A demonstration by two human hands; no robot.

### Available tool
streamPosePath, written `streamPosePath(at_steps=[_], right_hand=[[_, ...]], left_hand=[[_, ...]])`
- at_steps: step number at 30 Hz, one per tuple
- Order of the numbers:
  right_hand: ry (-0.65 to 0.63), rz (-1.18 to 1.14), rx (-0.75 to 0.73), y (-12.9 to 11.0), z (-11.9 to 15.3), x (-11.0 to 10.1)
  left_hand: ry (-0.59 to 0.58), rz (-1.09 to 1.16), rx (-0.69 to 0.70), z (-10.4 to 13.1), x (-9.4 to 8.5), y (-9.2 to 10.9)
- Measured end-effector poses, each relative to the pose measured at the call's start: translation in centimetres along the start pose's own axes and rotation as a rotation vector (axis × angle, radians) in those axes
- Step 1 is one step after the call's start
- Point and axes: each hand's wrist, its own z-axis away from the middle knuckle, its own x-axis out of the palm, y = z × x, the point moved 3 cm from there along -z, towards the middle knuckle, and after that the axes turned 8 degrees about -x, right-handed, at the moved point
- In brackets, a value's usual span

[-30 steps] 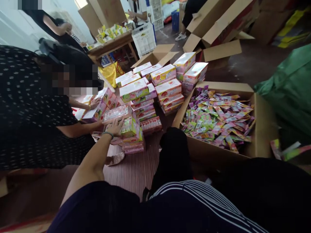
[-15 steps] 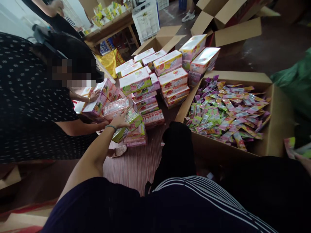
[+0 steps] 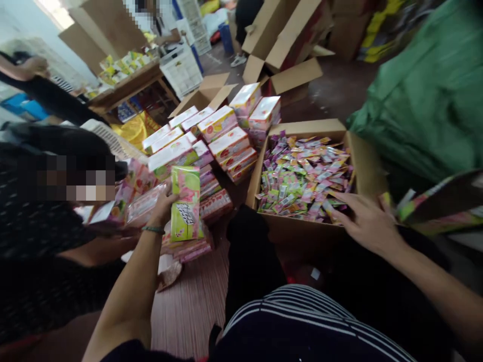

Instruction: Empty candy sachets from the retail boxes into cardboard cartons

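My left hand (image 3: 165,208) grips the edge of a green and pink printed box (image 3: 185,203), which it holds tilted up with its broad face toward me. Below and behind that box are stacked packs (image 3: 194,250) in pink and green. Over the near right rim of a large cardboard carton (image 3: 302,234), my right hand (image 3: 372,221) is spread with its fingers apart and nothing visible in it. Loose sachets (image 3: 305,176) in purple, green, pink and orange fill the carton, some just beneath those fingertips.
Printed boxes (image 3: 230,143) stand in stacks beyond my left hand. A person in dark patterned clothes (image 3: 41,216) bends close on the left. Open cartons (image 3: 289,75), a white crate (image 3: 183,70) and a wooden table (image 3: 128,85) lie farther back. A green sheet (image 3: 426,95) bulges at right.
My left hand has picked up the green and pink box and tilted it upright. My right hand has come in from the right edge to the sachet carton. The view has turned right.
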Motion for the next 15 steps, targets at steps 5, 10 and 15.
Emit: streamPosePath(at_steps=[5, 10, 15], right_hand=[[-0.155, -0.606, 0.242, -3.3, -6.7, 4.0], [-0.258, -1.176, 0.396, -3.5, -11.7, 5.7], [-0.102, -1.136, 0.479, 1.9, -12.8, 6.6]], left_hand=[[-0.237, 0.391, 0.058, -0.6, 14.2, 8.2], [-0.474, 0.47, 0.006, -1.1, 27.7, 10.1], [-0.511, 0.509, -0.141, -2.6, 33.8, 7.6]])
